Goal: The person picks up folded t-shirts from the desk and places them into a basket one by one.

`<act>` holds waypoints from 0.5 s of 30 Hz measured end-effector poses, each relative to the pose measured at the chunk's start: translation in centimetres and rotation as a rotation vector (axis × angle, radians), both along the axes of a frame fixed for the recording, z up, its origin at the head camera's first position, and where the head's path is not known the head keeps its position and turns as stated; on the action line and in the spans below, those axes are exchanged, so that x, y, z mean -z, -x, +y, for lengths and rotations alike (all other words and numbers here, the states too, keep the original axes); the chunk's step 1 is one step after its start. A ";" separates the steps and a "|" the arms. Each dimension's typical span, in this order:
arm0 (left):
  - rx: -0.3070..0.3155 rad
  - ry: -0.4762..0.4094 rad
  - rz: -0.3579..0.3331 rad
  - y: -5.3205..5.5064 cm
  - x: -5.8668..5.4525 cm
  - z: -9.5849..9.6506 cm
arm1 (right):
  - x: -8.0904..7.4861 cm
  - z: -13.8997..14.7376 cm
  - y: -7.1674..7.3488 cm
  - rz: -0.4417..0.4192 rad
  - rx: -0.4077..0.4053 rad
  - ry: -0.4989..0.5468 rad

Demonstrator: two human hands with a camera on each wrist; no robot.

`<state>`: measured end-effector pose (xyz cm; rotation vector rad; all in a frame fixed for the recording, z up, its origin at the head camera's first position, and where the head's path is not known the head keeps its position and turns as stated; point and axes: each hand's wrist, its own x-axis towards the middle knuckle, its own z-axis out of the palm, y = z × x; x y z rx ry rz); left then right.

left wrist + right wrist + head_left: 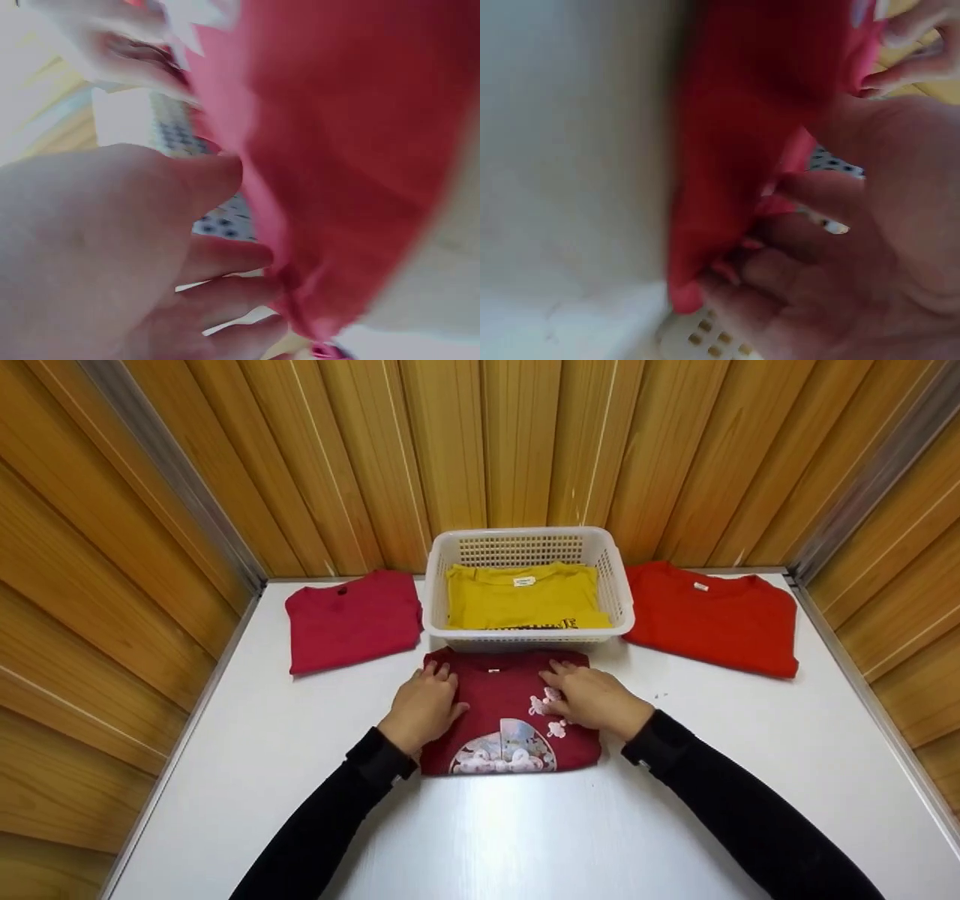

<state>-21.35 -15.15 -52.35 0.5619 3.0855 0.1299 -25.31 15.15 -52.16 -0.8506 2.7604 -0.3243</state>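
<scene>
A folded maroon T-shirt (487, 701) lies on the white table, with a round printed picture at its lower edge and small pale flower shapes on its right side. On its left part rests my left hand (424, 706), fingers spread toward the collar end. My right hand (596, 701) touches the upper right part, its fingers reaching to the far corner. Both wrist views show the fingertips against the red cloth; neither hand is plainly curled round it. Directly behind the shirt stands a white plastic basket (529, 636) holding a folded yellow T-shirt (525, 600).
A folded crimson shirt (356, 622) lies left of the basket, and a folded bright red shirt (712, 619) lies to its right, partly against the basket. Wood-patterned panels (517, 442) close off the back and both sides. The white table (480, 840) extends toward me.
</scene>
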 end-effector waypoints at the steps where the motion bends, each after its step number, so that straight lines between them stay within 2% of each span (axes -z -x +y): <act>1: 0.006 -0.009 -0.006 0.2 0.2 -0.1 | 0.1 0.3 0.1 -0.011 -0.001 -0.004; 6: 0.050 -0.073 -0.010 0.7 1.1 0.3 | 0.1 2.1 0.4 -0.031 0.010 0.029; 10: 0.068 -0.078 0.009 1.0 1.5 1.1 | -0.1 3.4 0.4 -0.043 0.023 0.030; 15: 0.093 -0.044 0.021 0.1 1.5 1.2 | 0.1 3.8 -0.2 -0.056 0.029 0.027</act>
